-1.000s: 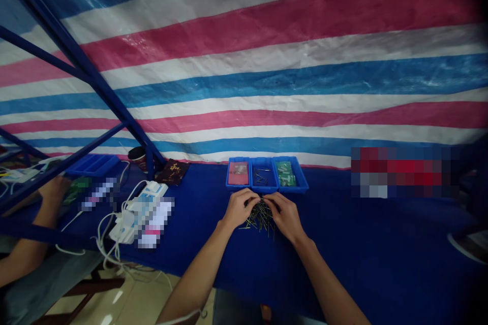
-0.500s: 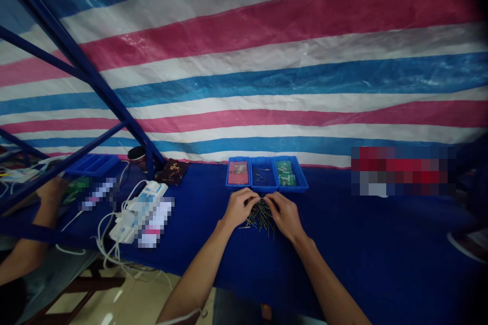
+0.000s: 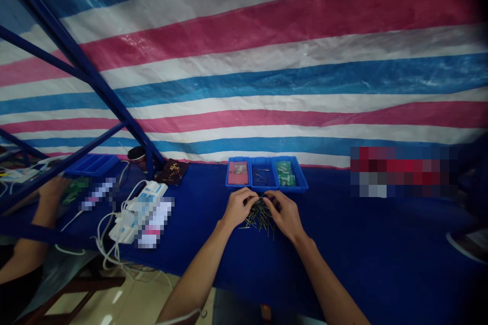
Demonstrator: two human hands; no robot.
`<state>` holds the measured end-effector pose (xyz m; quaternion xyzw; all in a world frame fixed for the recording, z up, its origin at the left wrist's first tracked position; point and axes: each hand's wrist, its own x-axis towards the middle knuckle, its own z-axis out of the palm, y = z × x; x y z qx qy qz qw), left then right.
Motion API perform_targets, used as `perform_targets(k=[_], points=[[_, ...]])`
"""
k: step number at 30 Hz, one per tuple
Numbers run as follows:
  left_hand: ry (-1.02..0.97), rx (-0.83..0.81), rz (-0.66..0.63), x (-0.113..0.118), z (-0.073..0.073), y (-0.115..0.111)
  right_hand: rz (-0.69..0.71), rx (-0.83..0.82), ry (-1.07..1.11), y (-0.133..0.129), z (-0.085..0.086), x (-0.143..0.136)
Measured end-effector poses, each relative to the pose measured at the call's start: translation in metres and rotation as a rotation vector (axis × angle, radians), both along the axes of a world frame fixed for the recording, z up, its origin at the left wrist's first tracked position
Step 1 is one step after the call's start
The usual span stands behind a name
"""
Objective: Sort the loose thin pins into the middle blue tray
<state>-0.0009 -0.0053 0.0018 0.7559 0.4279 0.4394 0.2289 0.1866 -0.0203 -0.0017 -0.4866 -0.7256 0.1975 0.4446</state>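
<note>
Just in front of a blue divided tray (image 3: 267,189), my left hand (image 3: 241,206) and my right hand (image 3: 284,213) face each other with their fingertips close together. Fingers and thumb are closed in a pinch on both; whatever sits between them is too small to make out. Below and between the hands lies a loose pile of thin, straight metal pins (image 3: 261,216), partly hidden by my fingers. Several similar thin pieces (image 3: 261,176) rest in the tray's middle compartment. The left compartment holds a pink item (image 3: 238,173), and the right one holds green-and-white pieces (image 3: 285,173).
On the blue tablecloth (image 3: 343,244), a white power strip (image 3: 139,210) with tangled cables lies to the left. Behind it are a dark packet (image 3: 173,171) and a cup (image 3: 137,158). A blue metal frame (image 3: 91,78) separates a co-worker's hand (image 3: 53,190) from my side.
My fingertips have shifted slightly over the pile, both hands staying in nearly the same place. At far left, the co-worker's hand has moved a little.
</note>
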Motion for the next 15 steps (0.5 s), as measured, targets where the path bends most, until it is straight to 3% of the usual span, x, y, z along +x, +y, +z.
perform_targets(k=[5, 15], points=[[0.016, -0.003, 0.008, -0.0002, 0.0011, -0.0005, 0.058, 0.003, 0.025, -0.0003, 0.0032, -0.0004], [0.016, -0.002, 0.011, 0.0007, 0.0014, -0.0002, 0.044, 0.022, 0.007, 0.0011, 0.0003, -0.0011]])
